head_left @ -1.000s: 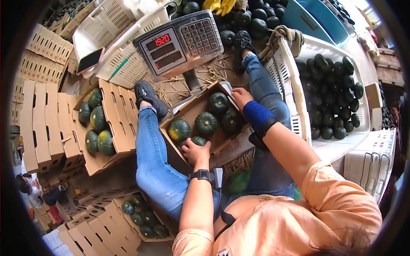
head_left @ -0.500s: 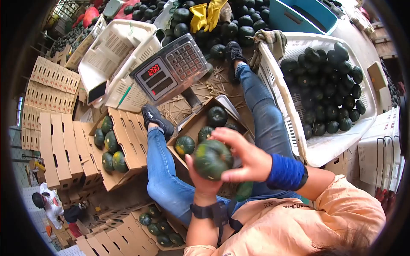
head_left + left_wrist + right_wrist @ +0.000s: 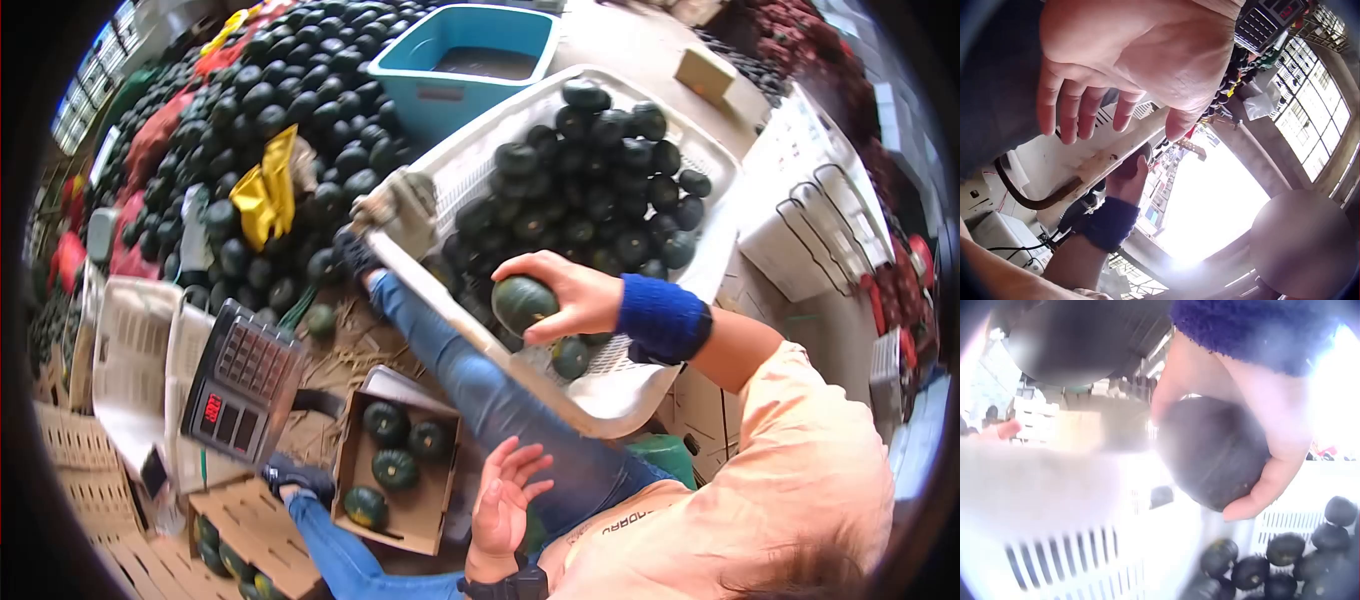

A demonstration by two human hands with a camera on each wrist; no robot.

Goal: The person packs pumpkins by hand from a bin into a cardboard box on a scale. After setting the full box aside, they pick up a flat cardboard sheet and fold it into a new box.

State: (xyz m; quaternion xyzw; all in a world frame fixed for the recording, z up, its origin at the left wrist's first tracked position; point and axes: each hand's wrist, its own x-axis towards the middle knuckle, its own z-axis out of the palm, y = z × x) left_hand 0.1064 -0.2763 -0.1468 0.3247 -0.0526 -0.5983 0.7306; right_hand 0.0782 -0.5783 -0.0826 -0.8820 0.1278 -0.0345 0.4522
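Observation:
A dark green squash (image 3: 524, 304) is gripped in the right hand (image 3: 578, 296), above the near side of a white crate (image 3: 590, 415) heaped with small squashes. In the right wrist view the fingers and thumb of the right hand (image 3: 1235, 406) curl round the squash (image 3: 1213, 453). The left hand (image 3: 503, 505) is raised, palm showing and fingers spread, with nothing in it; the left wrist view shows the same bare palm of the left hand (image 3: 1129, 62). Left of it, a cardboard box (image 3: 415, 525) on the scale holds several squashes.
The scale's display (image 3: 243, 385) stands left of the box. A blue tub (image 3: 430, 100) is behind the crate, a large squash pile (image 3: 300, 110) at the upper left, cardboard boxes (image 3: 260, 525) at the lower left, and a white basket (image 3: 815, 215) at the right.
Both hands held a squash over the box; now the right hand has one over the crate and the left has let go. The head view has swung right toward the crate.

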